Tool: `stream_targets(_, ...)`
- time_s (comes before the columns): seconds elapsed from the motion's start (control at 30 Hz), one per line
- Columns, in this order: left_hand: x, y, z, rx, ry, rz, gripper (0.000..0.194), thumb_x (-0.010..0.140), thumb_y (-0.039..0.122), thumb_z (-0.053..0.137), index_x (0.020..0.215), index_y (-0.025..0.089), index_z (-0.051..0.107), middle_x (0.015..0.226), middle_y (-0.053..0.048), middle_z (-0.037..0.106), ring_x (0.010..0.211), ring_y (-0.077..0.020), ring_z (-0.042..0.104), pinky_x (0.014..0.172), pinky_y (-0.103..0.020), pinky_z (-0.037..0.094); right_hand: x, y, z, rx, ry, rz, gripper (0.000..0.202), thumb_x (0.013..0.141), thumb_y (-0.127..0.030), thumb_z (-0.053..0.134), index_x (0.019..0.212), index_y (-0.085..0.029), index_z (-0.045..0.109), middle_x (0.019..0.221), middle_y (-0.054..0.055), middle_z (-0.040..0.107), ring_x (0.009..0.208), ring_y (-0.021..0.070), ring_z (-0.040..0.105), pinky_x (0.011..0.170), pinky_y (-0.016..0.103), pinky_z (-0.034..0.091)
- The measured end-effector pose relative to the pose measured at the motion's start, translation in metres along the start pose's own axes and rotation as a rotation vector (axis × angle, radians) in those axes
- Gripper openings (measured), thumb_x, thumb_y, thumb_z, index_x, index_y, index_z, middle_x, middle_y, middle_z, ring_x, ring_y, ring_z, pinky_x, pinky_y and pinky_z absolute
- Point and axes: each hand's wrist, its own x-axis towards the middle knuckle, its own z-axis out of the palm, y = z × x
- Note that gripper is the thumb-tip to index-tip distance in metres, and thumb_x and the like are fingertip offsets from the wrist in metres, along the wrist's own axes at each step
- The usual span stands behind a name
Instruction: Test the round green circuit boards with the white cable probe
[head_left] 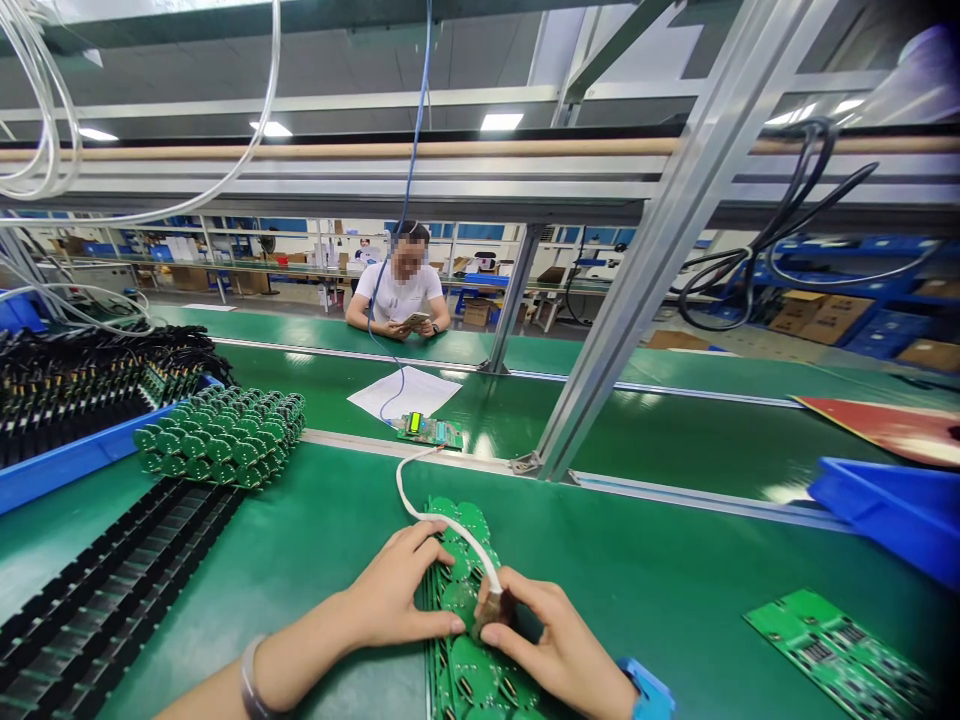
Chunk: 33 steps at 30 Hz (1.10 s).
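Note:
My right hand (551, 635) pinches a brownish probe head (491, 612) at the end of a white cable (457, 527) and holds it on a panel of round green circuit boards (472, 675). My left hand (401, 590) rests at the panel's left edge, thumb and fingers spread apart, touching the boards. The white cable runs back to a small green board with a lit yellow-green display (415, 423), beside a white paper sheet (409, 391).
Stacked round green boards (221, 437) and black trays (112, 590) lie left, by a blue bin of black parts (67, 440). Right are green boards (832, 645) and a blue bin (896, 510). A slanted metal post (637, 310) stands ahead; a person (399, 295) sits beyond, holding a phone.

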Motion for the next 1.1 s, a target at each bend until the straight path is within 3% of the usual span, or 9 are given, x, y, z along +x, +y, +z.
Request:
stream_targets(0.5, 0.0, 0.002, -0.002, 0.001, -0.016, 0.008, 0.053, 0.073, 0.041, 0.08, 0.115, 0.019, 0.056, 0.147, -0.016, 0.04, 0.137, -0.0335, 0.036, 0.11, -0.045, 0.035, 0.001, -0.008, -0.006, 0.109, 0.033, 0.045, 0.021, 0.083, -0.038, 0.067, 0.081, -0.019, 0.06, 0.07, 0.0, 0.067, 0.064, 0.0158, 0.058, 0.064, 0.025, 0.047)
stream_targets(0.73, 0.001, 0.001, -0.002, -0.003, -0.005, 0.023, 0.052, 0.074, 0.043, 0.078, 0.115, 0.02, 0.056, 0.145, -0.015, 0.041, 0.135, -0.0342, 0.039, 0.109, -0.045, 0.035, -0.004, -0.016, -0.012, 0.226, -0.2, 0.088, 0.029, 0.074, -0.043, 0.076, 0.076, -0.018, 0.061, 0.069, 0.0, 0.069, 0.063, 0.016, 0.06, 0.065, 0.027, 0.049)
stream_targets(1.1, 0.002, 0.004, -0.004, -0.001, -0.01, 0.036, 0.051, 0.075, 0.045, 0.076, 0.115, 0.019, 0.056, 0.144, -0.016, 0.043, 0.136, -0.034, 0.038, 0.11, -0.045, 0.034, -0.004, -0.019, -0.014, 0.103, -0.215, 0.07, 0.029, 0.076, -0.045, 0.074, 0.072, -0.019, 0.062, 0.069, 0.0, 0.069, 0.063, 0.0151, 0.056, 0.064, 0.025, 0.047)
